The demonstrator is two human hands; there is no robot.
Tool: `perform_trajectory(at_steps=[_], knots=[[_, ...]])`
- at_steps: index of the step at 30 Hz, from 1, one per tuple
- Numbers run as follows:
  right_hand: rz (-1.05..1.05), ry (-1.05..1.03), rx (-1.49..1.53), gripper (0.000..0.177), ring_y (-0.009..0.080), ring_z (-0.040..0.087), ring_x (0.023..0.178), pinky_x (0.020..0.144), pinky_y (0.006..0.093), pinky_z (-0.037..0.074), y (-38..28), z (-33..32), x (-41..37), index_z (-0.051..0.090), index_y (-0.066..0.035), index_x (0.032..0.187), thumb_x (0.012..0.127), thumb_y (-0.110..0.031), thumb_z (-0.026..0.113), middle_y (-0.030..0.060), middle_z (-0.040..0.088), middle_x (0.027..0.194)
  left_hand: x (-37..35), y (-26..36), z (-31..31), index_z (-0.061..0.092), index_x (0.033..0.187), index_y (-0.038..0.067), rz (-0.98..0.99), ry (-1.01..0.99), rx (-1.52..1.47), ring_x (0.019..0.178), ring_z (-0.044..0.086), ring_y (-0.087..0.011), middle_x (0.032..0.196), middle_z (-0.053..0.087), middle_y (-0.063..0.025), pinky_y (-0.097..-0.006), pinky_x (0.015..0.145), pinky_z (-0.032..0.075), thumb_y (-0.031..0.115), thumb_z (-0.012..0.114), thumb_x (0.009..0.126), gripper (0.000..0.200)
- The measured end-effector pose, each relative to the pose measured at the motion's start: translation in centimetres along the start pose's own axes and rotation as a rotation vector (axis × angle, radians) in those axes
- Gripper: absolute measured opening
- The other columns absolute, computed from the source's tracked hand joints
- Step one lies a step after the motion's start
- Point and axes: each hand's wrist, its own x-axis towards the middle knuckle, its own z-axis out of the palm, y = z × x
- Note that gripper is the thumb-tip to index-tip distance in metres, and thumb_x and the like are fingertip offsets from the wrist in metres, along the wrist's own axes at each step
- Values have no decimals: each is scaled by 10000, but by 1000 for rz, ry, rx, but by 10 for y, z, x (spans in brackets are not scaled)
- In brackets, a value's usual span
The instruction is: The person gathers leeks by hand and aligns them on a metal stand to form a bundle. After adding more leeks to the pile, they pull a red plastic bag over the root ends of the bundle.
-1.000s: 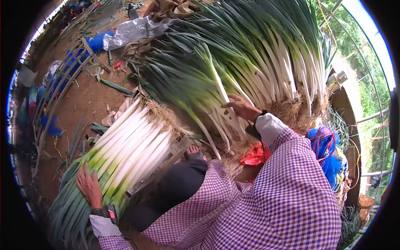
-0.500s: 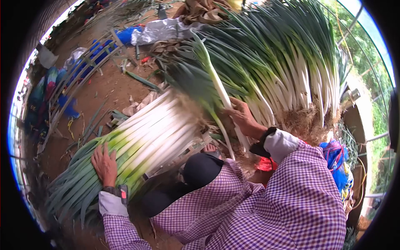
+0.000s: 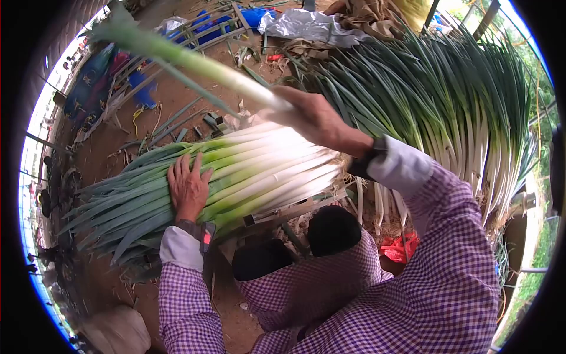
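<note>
My right hand is closed round the white stem of a leek, lifted above the pile with its green end toward the upper left; motion blurs it. Below lies a bundle of leeks, side by side on a low wooden frame, roots to the right and green leaves to the left. On those leaves rests my left hand, flat with the fingers spread. At the right a larger heap of leeks leans with its roots toward me.
Red plastic lies on the ground by my knees. Beyond are a slatted wooden rack, silver sheeting and brown sacking. Leaf scraps litter the dirt floor. A pale sack sits at the lower left.
My right hand has brought the leek up and leftward from beside the large heap to above the bundle. The leek has swung from steep to slanting left. My left hand stays on the leaves.
</note>
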Motion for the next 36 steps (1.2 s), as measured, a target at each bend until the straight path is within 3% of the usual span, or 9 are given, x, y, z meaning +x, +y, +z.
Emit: perform_trajectory(at_steps=[2,3,8,18,22,27,31,35,36], knots=[[46,-51,-216,482,323,749,834,699,438,578,5,29,28,641,-133,1330,936,-389,746,167,758,1023,-1,0,-1,613,1420,116,2,10,-9,1371,461,-333,1416,562,-166,-505,1184,289,425,649,962,554],[-175,44,-317,412,336,737,844,698,463,571,23,48,36,658,-140,1275,927,-342,745,139,742,1024,0,1,0,615,1418,115,4,18,-14,1370,462,-336,1418,563,-169,-507,1185,288,423,650,961,553],[-272,27,-347,330,332,682,980,827,470,513,111,130,35,680,-136,1188,883,-245,746,104,690,977,-1,3,-2,598,1431,105,-28,-45,-13,1365,471,-356,1418,574,-172,-519,1192,286,418,646,964,564],[-183,-8,-303,410,368,662,984,866,473,527,149,126,21,716,-131,1230,827,-191,764,124,677,992,2,7,-7,587,1450,107,-12,-16,2,1368,469,-365,1416,570,-176,-516,1192,292,416,660,958,586],[-155,26,-220,343,339,676,970,819,455,544,145,122,17,755,-136,1123,796,-217,821,107,697,989,1,6,-9,622,1413,96,-31,2,-75,1352,484,-366,1392,590,-177,-514,1187,307,405,687,934,573],[-62,-41,-242,269,348,685,956,813,454,548,147,120,13,764,-135,1128,863,-126,722,127,703,974,2,3,-13,665,1362,68,-43,24,-187,1322,515,-374,1365,617,-182,-514,1165,342,371,730,895,560],[-79,-38,-258,275,315,669,920,798,427,525,156,121,12,763,-134,1159,917,-266,749,99,677,929,-1,-1,-12,707,1290,30,-83,98,-278,1273,560,-399,1373,621,-196,-510,1140,384,378,756,882,539],[54,-93,-248,316,328,672,926,806,430,522,147,118,11,787,-134,1138,929,-366,734,110,705,983,-3,3,-16,717,1198,-35,-264,138,-531,1233,591,-391,1317,629,-188,-485,1094,429,264,790,871,450],[79,-101,-230,334,332,672,927,807,431,522,146,118,11,789,-135,1138,926,-384,729,114,707,988,-3,4,-18,718,1148,-48,-234,173,-469,1193,602,-382,1267,628,-177,-465,1040,465,194,804,848,395]])
